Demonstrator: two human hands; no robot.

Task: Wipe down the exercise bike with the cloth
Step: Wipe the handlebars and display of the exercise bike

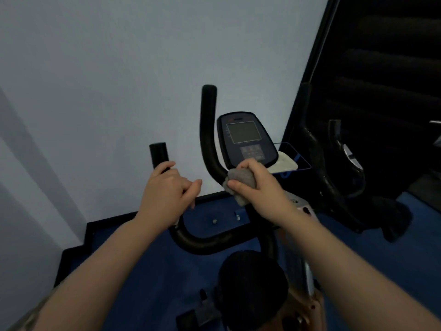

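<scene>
**Mia:** What is the right hand (250, 180) doing?

**Dad:** It is squeezed shut around the grey cloth (238, 182). It presses the cloth on the bend of the tall handlebar (208, 130), just under the bottom edge of the screen (247, 139).

**Mia:** And the left hand (169, 187)?

**Dad:** Its fingers curl around the short handlebar (158, 155). I think that keeps the exercise bike (202, 242) from wobbling while the cloth rubs.

**Mia:** How many things are there?

**Dad:** Two hands, one cloth, one screen, two upright handlebar ends and one black seat (250, 283) down near us. A second dark machine (334, 175) stands at the right, over the blue floor (143, 271).
</scene>
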